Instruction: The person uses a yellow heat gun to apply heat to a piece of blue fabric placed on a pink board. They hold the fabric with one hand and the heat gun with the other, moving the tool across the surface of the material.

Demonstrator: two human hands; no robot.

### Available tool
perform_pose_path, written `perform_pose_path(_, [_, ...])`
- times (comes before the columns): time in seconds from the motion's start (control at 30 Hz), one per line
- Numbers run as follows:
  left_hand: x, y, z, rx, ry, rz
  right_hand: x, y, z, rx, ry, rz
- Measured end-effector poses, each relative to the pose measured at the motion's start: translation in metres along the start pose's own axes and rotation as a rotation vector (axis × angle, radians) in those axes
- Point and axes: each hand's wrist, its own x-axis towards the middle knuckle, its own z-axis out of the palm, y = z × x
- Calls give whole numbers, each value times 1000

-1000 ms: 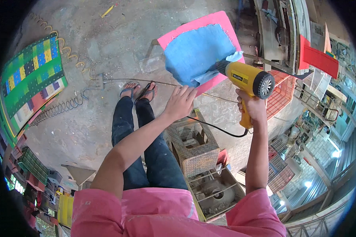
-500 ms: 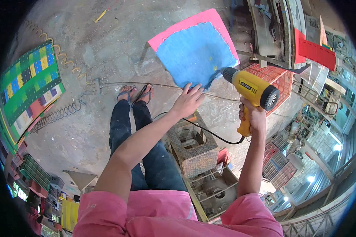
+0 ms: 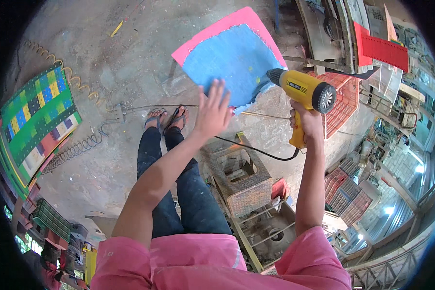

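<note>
My right hand point(image 3: 306, 118) grips the handle of a yellow and black heat gun point(image 3: 302, 89), its dark nozzle aimed left at the right edge of a blue cloth point(image 3: 227, 60). The cloth has a frayed border and lies over a pink sheet point(image 3: 198, 41), which shows along the far and right sides. At the cloth's near edge is my left hand point(image 3: 213, 110), fingers stretched and apart, holding nothing. Whether its fingertips touch the cloth or hover over it, I cannot tell. A black cord point(image 3: 256, 152) runs from the gun's handle toward the left.
A patterned metal box frame point(image 3: 246, 188) stands near my legs. Behind the gun is a red plastic crate point(image 3: 340, 99). Green patterned sheets point(image 3: 38, 121) are stacked at the left, beside a coiled hose point(image 3: 77, 84). A bench with red strips point(image 3: 384, 52) stands at the far right.
My left hand has come off the cloth's lower right edge and moved left, its fingers spreading. The heat gun and sheet sit slightly further left and up in view.
</note>
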Motion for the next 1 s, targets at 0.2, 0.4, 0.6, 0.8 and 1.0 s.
perform_pose_path(0.2, [29,-16,-10,155,6,-334,0,6,-7,-6,51,33])
perform_pose_path(0.4, [17,8,-9,116,-165,-236,9,-8,5,-4,-24,-56])
perform_pose_path(0.6, [4,5,1,135,-163,-133,11,-28,27,-69,-35,-110])
perform_pose_path(0.8, [-1,10,-10,65,-205,-28,0,-26,27,-94,-87,-66])
perform_pose_path(1.0, [-3,20,0,-26,-344,217,-1,-6,3,-31,-26,-1])
